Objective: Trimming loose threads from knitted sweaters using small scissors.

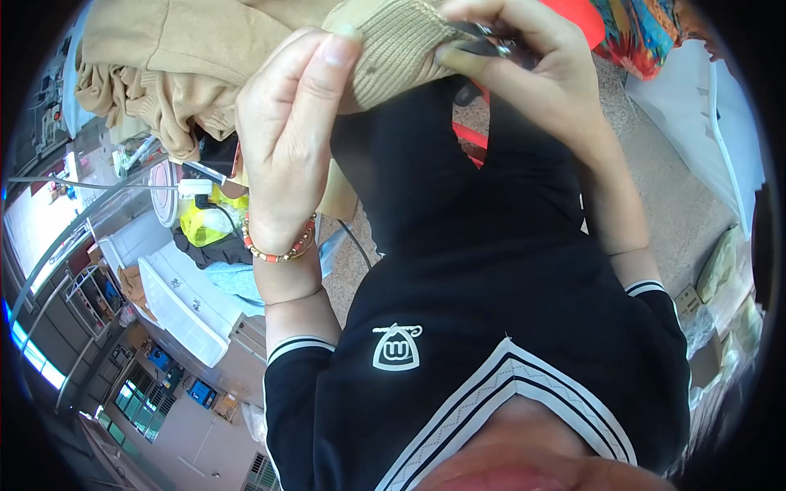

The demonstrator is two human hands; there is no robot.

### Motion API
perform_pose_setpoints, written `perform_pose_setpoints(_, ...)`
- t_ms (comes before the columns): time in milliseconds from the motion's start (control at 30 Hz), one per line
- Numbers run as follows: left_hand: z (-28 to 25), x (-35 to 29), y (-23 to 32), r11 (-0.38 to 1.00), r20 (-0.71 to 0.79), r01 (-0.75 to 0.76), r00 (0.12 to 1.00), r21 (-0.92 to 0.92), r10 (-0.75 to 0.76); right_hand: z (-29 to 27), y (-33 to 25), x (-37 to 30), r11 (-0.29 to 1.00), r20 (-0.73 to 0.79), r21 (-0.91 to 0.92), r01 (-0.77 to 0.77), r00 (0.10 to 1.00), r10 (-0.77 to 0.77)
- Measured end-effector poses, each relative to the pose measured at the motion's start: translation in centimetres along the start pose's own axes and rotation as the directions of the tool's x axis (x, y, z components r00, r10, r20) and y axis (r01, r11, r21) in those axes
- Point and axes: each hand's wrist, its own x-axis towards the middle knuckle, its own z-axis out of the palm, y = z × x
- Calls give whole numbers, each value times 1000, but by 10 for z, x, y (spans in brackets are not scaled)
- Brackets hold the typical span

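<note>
A tan ribbed knit piece, like a cuff or hem of a sweater, is stretched between my two hands at the top of the view. My left hand is closed on its left side, thumb pressed against the fabric. My right hand pinches its right edge between thumb and finger. A small shiny metal tool, possibly thread snips, also sits in that hand; the fingers hide most of it. More of the tan knit lies heaped to the left.
Left of my arm are a yellow plastic bag, a white plug with cables, and a white bin. Patterned cloth and a red object are at upper right, above a large white sack-like thing. Speckled floor shows below.
</note>
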Motion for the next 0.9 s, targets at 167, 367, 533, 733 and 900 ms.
perform_pose_setpoints(167,5,-3,-1,987,-61,136,988,-91,-141,-4,-55,-3,813,54,-554,-181,966,252)
perform_pose_setpoints(367,-7,-6,-21,958,-144,278,947,-74,-286,0,-49,-3,760,187,-646,72,980,67)
perform_pose_setpoints(533,-3,-8,-23,972,-145,221,962,-74,-230,4,-54,-1,782,115,-618,-76,976,186)
perform_pose_setpoints(733,-5,-10,-23,969,-121,244,962,-35,-246,1,-51,0,765,174,-642,-48,963,207)
perform_pose_setpoints(900,-9,-8,-27,964,-45,244,967,-103,-250,3,-25,-2,847,173,-448,286,957,-232)
